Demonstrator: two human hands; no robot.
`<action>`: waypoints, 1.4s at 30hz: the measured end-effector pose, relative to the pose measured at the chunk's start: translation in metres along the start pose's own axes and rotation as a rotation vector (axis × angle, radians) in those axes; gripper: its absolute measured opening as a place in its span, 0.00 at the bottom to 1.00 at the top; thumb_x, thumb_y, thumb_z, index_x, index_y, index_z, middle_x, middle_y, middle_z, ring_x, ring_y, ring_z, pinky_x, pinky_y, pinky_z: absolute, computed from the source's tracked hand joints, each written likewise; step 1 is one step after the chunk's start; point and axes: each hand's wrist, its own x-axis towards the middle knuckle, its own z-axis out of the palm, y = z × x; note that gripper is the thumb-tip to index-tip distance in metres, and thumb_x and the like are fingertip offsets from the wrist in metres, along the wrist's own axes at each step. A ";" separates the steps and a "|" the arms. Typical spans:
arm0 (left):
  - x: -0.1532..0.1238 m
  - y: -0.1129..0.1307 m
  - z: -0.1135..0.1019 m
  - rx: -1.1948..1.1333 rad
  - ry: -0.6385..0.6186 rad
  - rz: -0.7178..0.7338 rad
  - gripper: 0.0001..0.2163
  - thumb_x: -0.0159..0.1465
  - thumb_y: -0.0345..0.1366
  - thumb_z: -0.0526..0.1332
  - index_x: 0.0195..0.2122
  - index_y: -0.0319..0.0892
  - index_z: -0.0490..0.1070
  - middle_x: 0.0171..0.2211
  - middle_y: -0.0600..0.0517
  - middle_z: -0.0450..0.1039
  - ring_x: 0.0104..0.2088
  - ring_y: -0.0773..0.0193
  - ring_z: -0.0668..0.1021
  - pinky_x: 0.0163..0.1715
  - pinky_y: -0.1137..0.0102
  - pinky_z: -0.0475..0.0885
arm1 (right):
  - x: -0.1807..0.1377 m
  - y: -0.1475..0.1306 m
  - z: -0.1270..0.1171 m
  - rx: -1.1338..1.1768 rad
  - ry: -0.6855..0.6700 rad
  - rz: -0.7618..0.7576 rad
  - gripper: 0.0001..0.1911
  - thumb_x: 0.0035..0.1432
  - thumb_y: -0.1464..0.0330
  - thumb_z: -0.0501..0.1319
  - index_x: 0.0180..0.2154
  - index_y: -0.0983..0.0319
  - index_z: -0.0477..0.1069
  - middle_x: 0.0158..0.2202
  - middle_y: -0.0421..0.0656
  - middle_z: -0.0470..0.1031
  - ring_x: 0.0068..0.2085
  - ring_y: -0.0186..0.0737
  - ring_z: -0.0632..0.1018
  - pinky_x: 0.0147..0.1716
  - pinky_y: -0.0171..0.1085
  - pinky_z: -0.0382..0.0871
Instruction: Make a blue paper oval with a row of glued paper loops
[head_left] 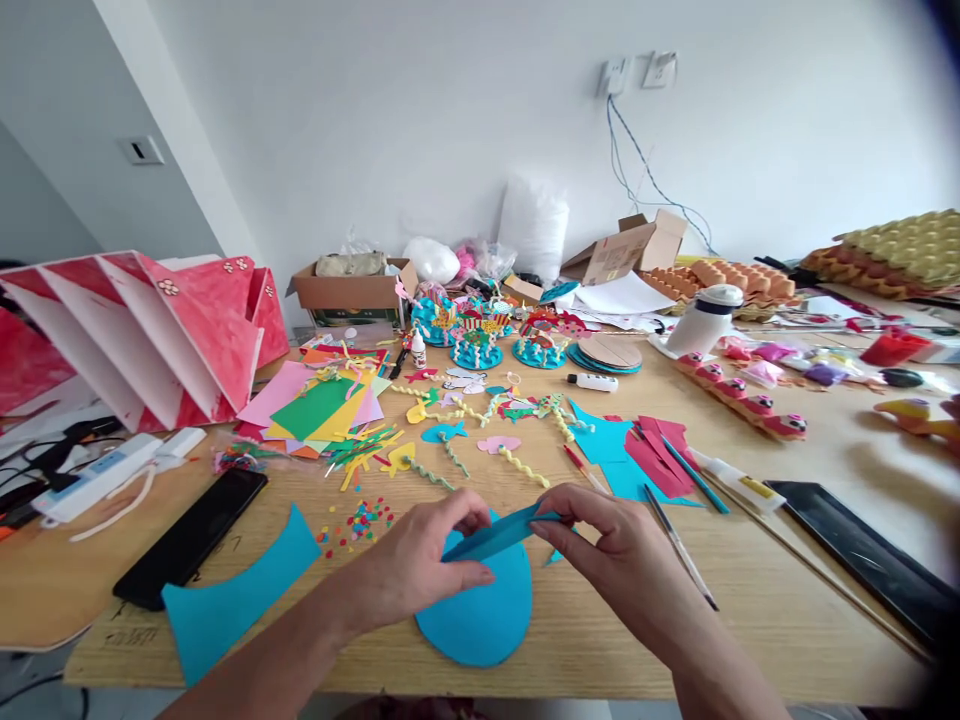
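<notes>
My left hand (442, 550) and my right hand (600, 535) pinch a folded piece of blue paper (499, 533) between them near the table's front edge. Below it shows a rounded blue paper shape (480, 625); whether the two are one sheet, I cannot tell. A curved blue paper offcut (240, 600) lies left of my left forearm. Several small coloured paper dots (364, 525) are scattered beyond my left wrist. Past my fingers lie paper fish on twisted strips, among them a blue fish (444, 432) and a pink fish (499, 445).
A black phone (191, 535) lies at left, near stacked coloured paper (315, 405). To the right are red paper pieces (660, 455), a paintbrush (679, 545), a glue tube (742, 485) and a black tray (862, 555). Decorated blue round pieces (476, 350) stand farther back, before a cardboard box (352, 290).
</notes>
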 end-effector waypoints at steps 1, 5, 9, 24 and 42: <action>0.004 0.001 0.004 0.026 0.016 0.011 0.08 0.52 0.32 0.63 0.34 0.44 0.69 0.31 0.56 0.71 0.34 0.65 0.71 0.34 0.75 0.62 | 0.002 0.000 0.001 0.006 0.005 -0.008 0.07 0.54 0.65 0.57 0.25 0.58 0.70 0.23 0.38 0.73 0.26 0.35 0.72 0.26 0.33 0.64; 0.016 -0.007 0.014 -0.025 0.140 -0.003 0.03 0.52 0.31 0.61 0.24 0.40 0.67 0.21 0.58 0.62 0.25 0.69 0.66 0.26 0.75 0.58 | 0.006 0.006 0.006 0.147 0.109 0.009 0.04 0.52 0.64 0.60 0.30 0.58 0.70 0.25 0.38 0.74 0.28 0.36 0.74 0.27 0.32 0.66; 0.020 -0.013 0.019 -0.353 0.218 -0.071 0.08 0.50 0.37 0.63 0.23 0.40 0.65 0.20 0.57 0.62 0.23 0.69 0.65 0.24 0.74 0.58 | 0.005 0.012 0.024 0.517 0.258 0.102 0.15 0.49 0.58 0.62 0.37 0.59 0.66 0.31 0.43 0.76 0.31 0.39 0.76 0.30 0.34 0.70; 0.031 -0.011 0.048 -0.855 0.467 -0.006 0.08 0.52 0.36 0.65 0.24 0.39 0.67 0.25 0.52 0.73 0.27 0.68 0.73 0.28 0.75 0.67 | -0.004 0.014 0.088 0.668 0.285 0.249 0.20 0.46 0.52 0.61 0.20 0.62 0.69 0.17 0.38 0.65 0.21 0.33 0.65 0.20 0.31 0.60; 0.035 -0.014 0.044 -0.820 0.509 0.001 0.09 0.54 0.36 0.63 0.24 0.39 0.64 0.23 0.55 0.71 0.19 0.72 0.69 0.19 0.77 0.64 | -0.009 0.017 0.083 0.602 0.117 0.332 0.17 0.49 0.54 0.59 0.22 0.61 0.68 0.20 0.41 0.74 0.23 0.37 0.73 0.24 0.33 0.64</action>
